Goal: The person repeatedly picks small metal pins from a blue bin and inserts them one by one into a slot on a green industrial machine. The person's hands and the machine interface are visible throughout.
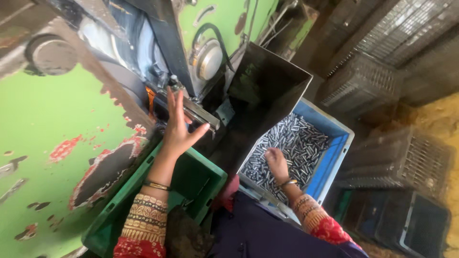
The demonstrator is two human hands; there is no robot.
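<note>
My left hand [178,125] is raised with fingers spread, touching a metal guide bar [201,113] on the green machine [43,124]. It holds nothing that I can see. My right hand [276,161] reaches down into a blue crate [334,148] filled with several small shiny metal pins [299,141], fingers curled into the pile. Whether it grips any pins is hidden. Both wrists wear bangles and patterned sleeves.
A dark metal chute [267,86] slopes from the machine toward the blue crate. A green crate [201,177] stands below my left arm. Dark mesh crates [397,162] are stacked at the right, with more of them [382,48] behind.
</note>
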